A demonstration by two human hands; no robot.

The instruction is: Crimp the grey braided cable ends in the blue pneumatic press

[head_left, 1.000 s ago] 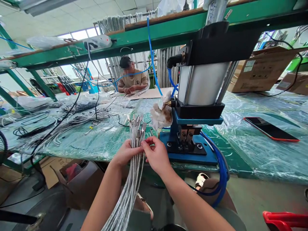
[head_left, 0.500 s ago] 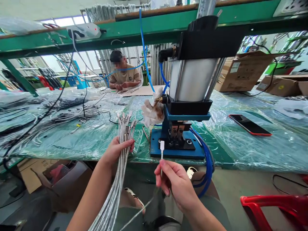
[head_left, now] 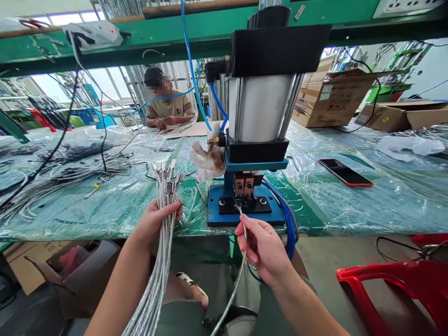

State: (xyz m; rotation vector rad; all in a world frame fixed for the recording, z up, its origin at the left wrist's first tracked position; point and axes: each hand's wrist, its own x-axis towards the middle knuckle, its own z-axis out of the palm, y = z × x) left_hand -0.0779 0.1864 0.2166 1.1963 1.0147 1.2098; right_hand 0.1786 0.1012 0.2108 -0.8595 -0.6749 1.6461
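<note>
My left hand (head_left: 159,219) is closed round a bundle of silvery braided cables (head_left: 154,284), whose flat metal connectors (head_left: 170,172) fan out above the fingers. Between thumb and fingers, my right hand (head_left: 257,238) pinches a single cable (head_left: 238,280) just below its end. That end reaches into the black fixture under the jaws (head_left: 244,185) of a pneumatic press (head_left: 261,107); the connector itself is partly hidden there. The press stands on a blue base plate (head_left: 214,214) in front of me.
A phone (head_left: 345,172) lies right of the press, with cardboard boxes (head_left: 332,100) behind. Blue air hoses (head_left: 289,214) hang over the table edge. Loose cables (head_left: 87,172) lie at left. A co-worker (head_left: 171,105) sits across the table. A red stool (head_left: 392,275) stands at lower right.
My right hand has brought the cable end up and forward, from in front of the press into its fixture. My left hand still grips the bundle. The view has shifted slightly right.
</note>
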